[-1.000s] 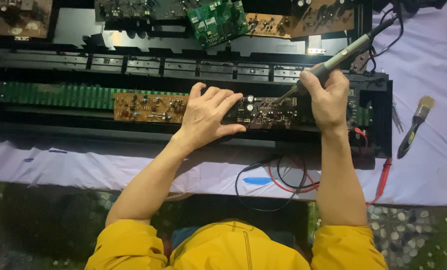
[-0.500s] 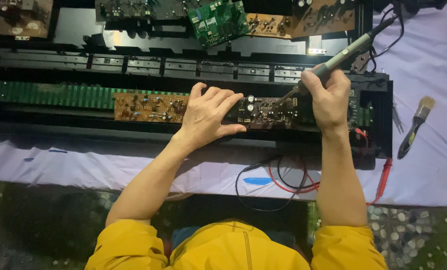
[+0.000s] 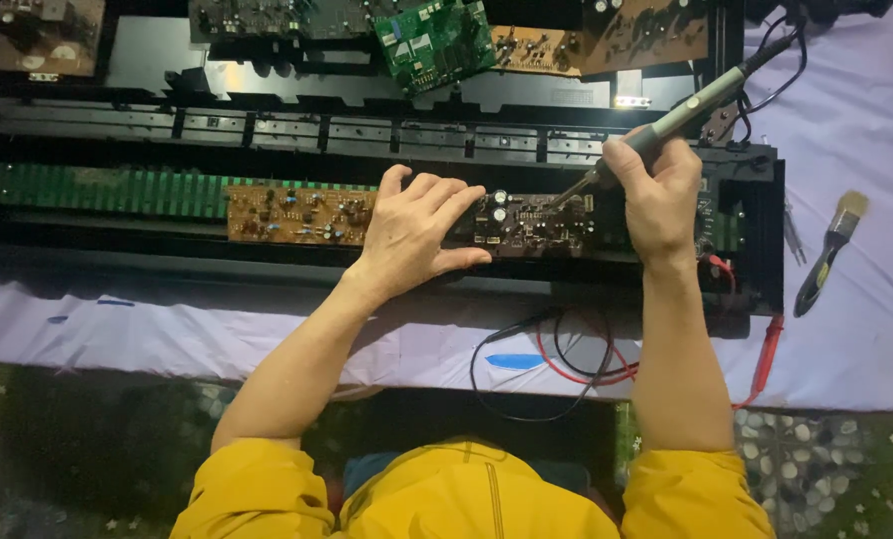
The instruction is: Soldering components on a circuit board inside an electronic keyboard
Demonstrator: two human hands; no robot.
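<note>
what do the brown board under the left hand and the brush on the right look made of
The brown board looks like matt phenolic or paper-based circuit laminate: a flat tan sheet studded with small components. The brush seems to have pale natural or synthetic bristles, a dull metal band and a dark handle, probably plastic or painted wood.

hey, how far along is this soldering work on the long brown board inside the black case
Done: the black case lies open, with a green board and other boards set above it. In hand: the right hand holds the soldering iron, tip down on the brown circuit board, while the left hand presses flat on that board. Left: the case is not closed and the loose boards remain out. Which joints are finished cannot be told.
</note>
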